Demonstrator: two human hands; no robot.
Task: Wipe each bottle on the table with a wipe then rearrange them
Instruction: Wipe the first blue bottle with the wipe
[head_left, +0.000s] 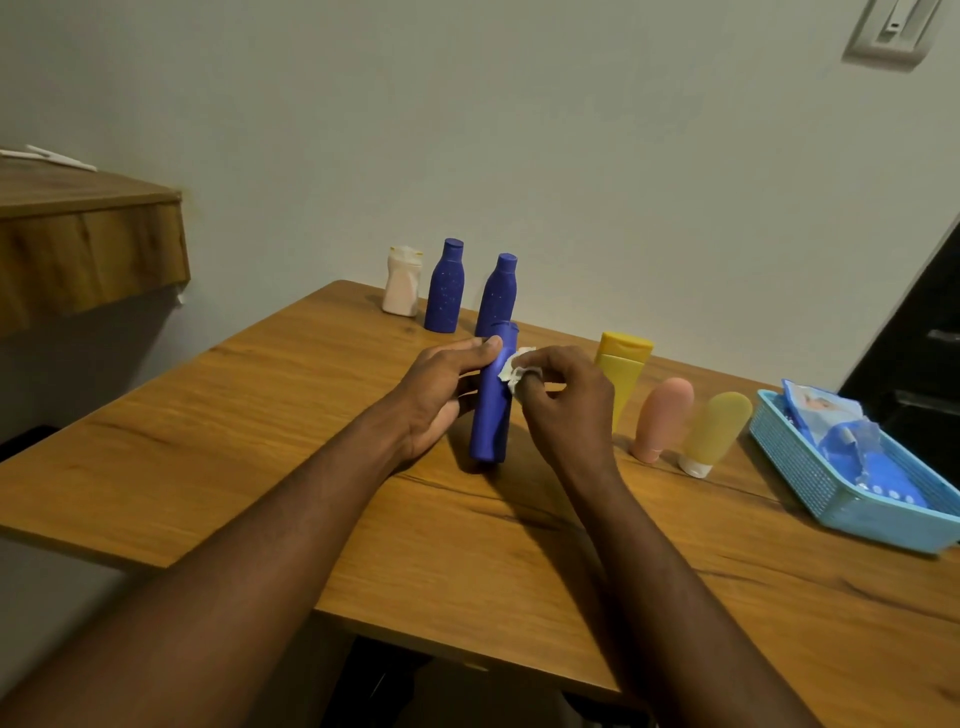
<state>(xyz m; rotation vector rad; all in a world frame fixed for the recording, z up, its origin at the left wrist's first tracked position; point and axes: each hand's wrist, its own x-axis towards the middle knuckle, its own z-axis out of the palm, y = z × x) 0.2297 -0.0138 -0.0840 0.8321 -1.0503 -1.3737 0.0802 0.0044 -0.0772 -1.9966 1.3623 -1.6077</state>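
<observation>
Two bare forearms reach in from the bottom of the frame and meet at its centre over a wooden surface (260, 441) that fills the lower half. At the upper left a wooden shelf (88, 249) juts from the wall. At the right edge a light blue plastic basket (800, 467) sits on the surface with a blue packet (826, 410) lying in it. The left hand (441, 384) grips the held blue bottle (491, 415) at the centre of the frame, thumb near the cap and fingers curled round its far side. The bottle is nearly upright, and whether its base touches the surface cannot be told. The right hand (566, 405) has its fingers curled, pinching a crumpled white wipe (511, 371) against the upper right side of that bottle. Above centre, by the wall, the first rear blue bottle (444, 291) and the second rear blue bottle (497, 296) stand upright side by side, the second partly behind the held one. Just right of the right hand a yellow tube (623, 369) stands cap up. Further right a pink tube (662, 421) and an amber tube (714, 434) stand cap down, close together. A small white bottle (401, 283) stands leftmost of the rear row.
</observation>
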